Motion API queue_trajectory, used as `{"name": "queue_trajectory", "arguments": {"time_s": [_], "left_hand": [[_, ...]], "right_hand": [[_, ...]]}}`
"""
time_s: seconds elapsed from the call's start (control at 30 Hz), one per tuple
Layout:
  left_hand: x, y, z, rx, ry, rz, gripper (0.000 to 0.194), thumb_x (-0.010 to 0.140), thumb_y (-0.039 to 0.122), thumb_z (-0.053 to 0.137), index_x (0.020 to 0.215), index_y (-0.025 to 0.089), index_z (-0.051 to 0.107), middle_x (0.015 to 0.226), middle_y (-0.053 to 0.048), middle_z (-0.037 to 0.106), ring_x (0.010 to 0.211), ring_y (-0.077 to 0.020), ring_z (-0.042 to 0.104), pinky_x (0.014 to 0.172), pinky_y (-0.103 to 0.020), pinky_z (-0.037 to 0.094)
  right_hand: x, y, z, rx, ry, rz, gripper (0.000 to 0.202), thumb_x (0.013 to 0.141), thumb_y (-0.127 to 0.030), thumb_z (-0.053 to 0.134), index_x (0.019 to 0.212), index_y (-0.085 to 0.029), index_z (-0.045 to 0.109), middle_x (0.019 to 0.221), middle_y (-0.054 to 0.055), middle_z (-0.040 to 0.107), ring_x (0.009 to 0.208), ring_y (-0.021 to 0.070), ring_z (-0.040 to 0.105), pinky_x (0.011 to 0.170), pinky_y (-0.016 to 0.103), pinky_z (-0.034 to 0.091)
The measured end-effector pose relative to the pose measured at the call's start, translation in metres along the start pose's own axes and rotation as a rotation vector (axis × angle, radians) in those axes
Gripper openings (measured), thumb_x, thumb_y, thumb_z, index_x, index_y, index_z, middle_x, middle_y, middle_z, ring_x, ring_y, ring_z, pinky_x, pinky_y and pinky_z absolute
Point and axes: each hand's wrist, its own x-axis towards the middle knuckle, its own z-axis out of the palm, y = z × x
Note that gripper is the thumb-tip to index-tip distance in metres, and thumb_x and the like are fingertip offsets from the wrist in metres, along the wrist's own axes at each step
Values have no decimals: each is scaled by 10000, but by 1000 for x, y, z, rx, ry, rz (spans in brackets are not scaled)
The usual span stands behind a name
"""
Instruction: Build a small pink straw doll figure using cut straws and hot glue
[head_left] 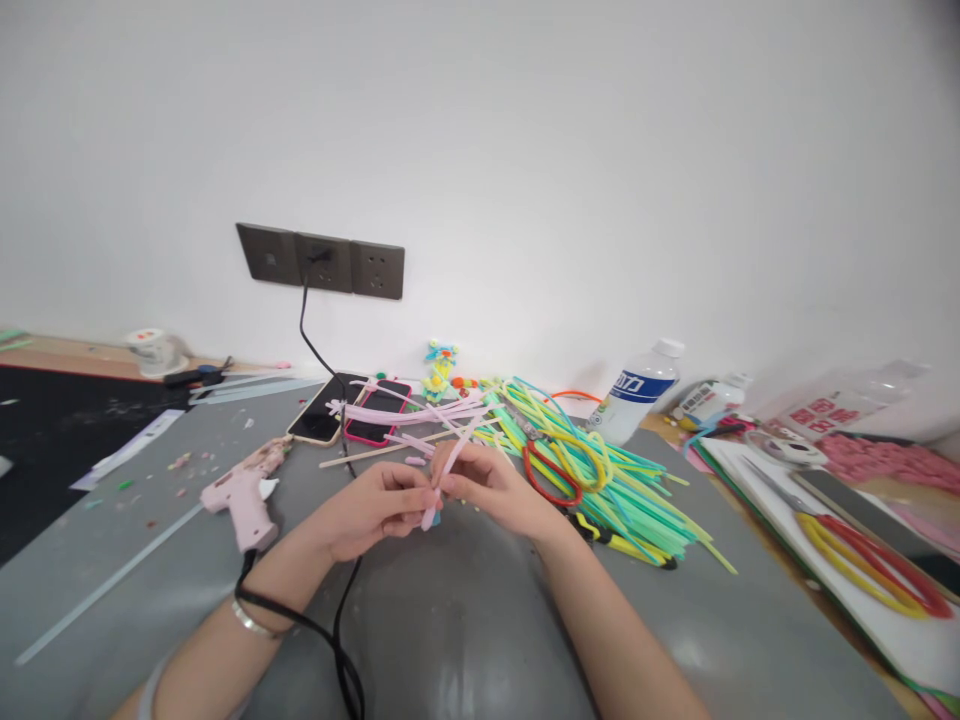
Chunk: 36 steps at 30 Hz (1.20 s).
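Observation:
My left hand (386, 508) and my right hand (487, 485) meet at the middle, above the grey mat (457, 620). Both have their fingers pinched around a pale pink strip (458, 453), which points up and to the right. Its folded lower end pokes out below the fingertips, with a small blue bit beside it. Behind my hands lies a bunch of pink strips (420, 412). Right of my right hand is a heap of green and yellow strips (630, 500), with red-and-yellow-handled scissors (555, 475) on top.
A pink glue gun (244, 492) lies at left, its black cable passing by my left forearm. Two phones (321, 410) (377, 412) lie behind. A water bottle (636, 392) leans near the wall. More scissors (862, 562) rest on white paper at right.

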Motion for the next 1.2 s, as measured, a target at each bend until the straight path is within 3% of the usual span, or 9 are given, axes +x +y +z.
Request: {"name": "queue_trajectory", "arguments": {"time_s": [0.17, 0.37, 0.57, 0.83, 1.2], "left_hand": [[-1, 2, 2, -49, 29, 34, 368, 652, 386, 859, 617, 118, 610, 541, 38, 478, 482, -41, 316, 444, -193, 167], [2, -1, 3, -92, 95, 104, 326, 689, 366, 833, 623, 133, 615, 539, 31, 523, 479, -65, 422, 455, -189, 331], [7, -8, -5, -114, 224, 176, 302, 668, 344, 854, 643, 126, 647, 580, 30, 571, 507, -50, 481, 488, -151, 392], [11, -11, -7, -160, 319, 204, 313, 602, 369, 891, 694, 124, 719, 608, -2, 648, 563, -78, 567, 565, -173, 478], [10, -8, -7, -175, 336, 252, 266, 634, 334, 878, 715, 147, 708, 674, 9, 670, 616, -89, 597, 569, -176, 491]], "right_hand": [[0, 3, 4, -59, 132, -20, 260, 867, -432, 674, 859, -185, 595, 802, 8, 547, 712, 137, 513, 669, 273, 440], [-2, 8, 3, -325, 216, -98, 147, 932, -327, 587, 878, -192, 609, 840, 33, 592, 779, 163, 561, 725, 287, 451], [0, 7, 8, -509, 278, -279, 71, 905, -190, 578, 839, -209, 598, 867, 60, 648, 811, 186, 619, 756, 320, 478], [0, 11, 16, -634, 306, -343, 81, 878, -151, 567, 838, -219, 581, 955, 76, 613, 888, 199, 612, 811, 345, 485], [1, 15, 12, -678, 277, -383, 38, 895, -194, 637, 925, -215, 628, 964, 74, 628, 900, 191, 619, 801, 318, 491]]}}
